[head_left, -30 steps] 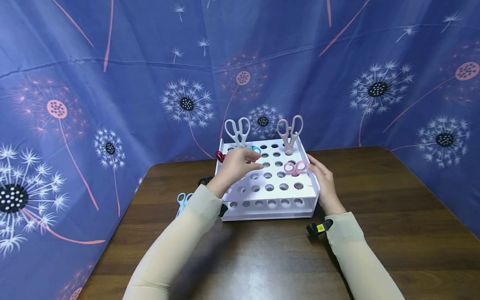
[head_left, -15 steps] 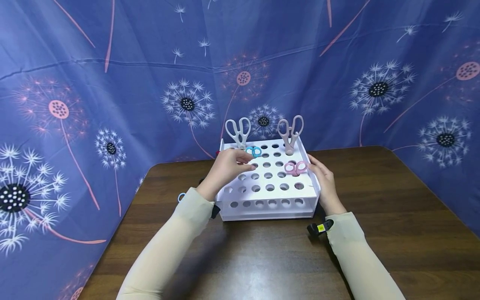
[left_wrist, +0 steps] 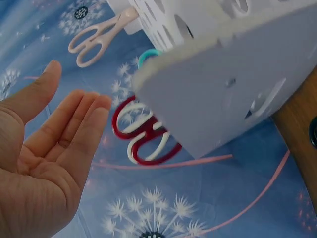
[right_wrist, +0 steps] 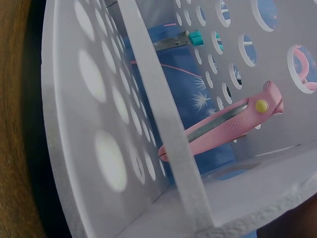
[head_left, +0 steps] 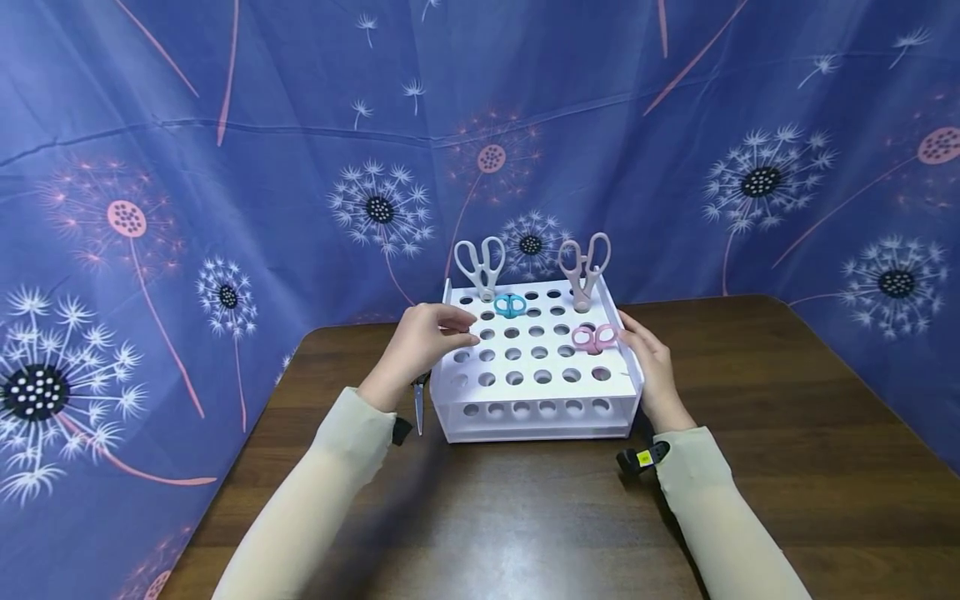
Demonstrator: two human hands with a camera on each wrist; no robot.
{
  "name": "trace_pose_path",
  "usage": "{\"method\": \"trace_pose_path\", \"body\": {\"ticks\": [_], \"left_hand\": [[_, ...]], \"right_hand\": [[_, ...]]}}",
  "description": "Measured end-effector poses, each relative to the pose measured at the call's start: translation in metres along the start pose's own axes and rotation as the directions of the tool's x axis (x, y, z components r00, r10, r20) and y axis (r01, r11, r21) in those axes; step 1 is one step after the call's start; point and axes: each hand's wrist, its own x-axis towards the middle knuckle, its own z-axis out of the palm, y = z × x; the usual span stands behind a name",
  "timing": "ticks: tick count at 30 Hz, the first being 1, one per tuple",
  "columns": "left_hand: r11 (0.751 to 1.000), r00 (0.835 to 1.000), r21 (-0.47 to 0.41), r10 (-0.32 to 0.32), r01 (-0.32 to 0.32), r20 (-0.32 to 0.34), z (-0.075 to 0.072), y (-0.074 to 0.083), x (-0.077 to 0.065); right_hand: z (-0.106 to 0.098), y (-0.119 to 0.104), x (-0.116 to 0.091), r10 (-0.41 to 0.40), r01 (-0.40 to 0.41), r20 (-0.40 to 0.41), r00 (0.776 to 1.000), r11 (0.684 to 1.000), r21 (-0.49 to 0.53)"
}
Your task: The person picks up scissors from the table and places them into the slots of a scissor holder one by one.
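A white two-tier rack (head_left: 540, 398) with rows of round holes stands on the table. My right hand (head_left: 656, 375) grips its right side panel, thumb at the rim. Above the left part of the rack hovers my left hand (head_left: 416, 346), fingers relaxed, nothing in it. Upright in the holes are pale grey scissors (head_left: 480, 265), teal-handled scissors (head_left: 510, 306), pinkish-beige scissors (head_left: 582, 271) and small pink scissors (head_left: 595, 337). The right wrist view shows the pink scissors' yellow-riveted blades (right_wrist: 218, 126) beneath the perforated shelf. Red-and-white scissors (left_wrist: 148, 131) appear beyond the left panel in the left wrist view.
Scissors with a dark handle lie left of the rack, their metal blades (head_left: 419, 408) showing below my left wrist. The brown wooden table (head_left: 787, 400) has a blue dandelion-print cloth (head_left: 637, 125) hanging behind it.
My left hand has moved left, away from the teal-handled scissors, which now show fully in the rack. My right hand keeps its place on the right panel.
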Motion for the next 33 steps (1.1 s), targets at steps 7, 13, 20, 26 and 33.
{"method": "trace_pose_path", "body": {"ticks": [7,13,20,26,33], "left_hand": [[1.0,1.0,0.013,0.019,-0.019,0.005,-0.016,-0.013,-0.009],[1.0,1.0,0.009,0.012,-0.012,0.006,-0.027,-0.026,-0.019],[1.0,1.0,0.018,-0.011,0.011,0.008,-0.036,-0.041,-0.026],[0.999,0.999,0.016,-0.043,0.043,-0.002,-0.04,-0.057,-0.029],[0.996,0.997,0.031,-0.081,0.081,-0.001,-0.031,-0.08,-0.027]], "right_hand": [[0.0,0.002,-0.001,0.018,-0.018,0.002,1.0,0.999,-0.027],[0.0,0.003,0.0,0.013,-0.013,0.005,1.0,0.999,-0.044],[-0.001,0.001,-0.001,0.013,-0.013,0.004,1.0,1.0,-0.014],[0.0,0.001,-0.001,0.009,-0.009,0.005,1.0,1.0,-0.025],[-0.001,0.002,0.0,0.008,-0.007,0.008,1.0,1.0,-0.029]]}}
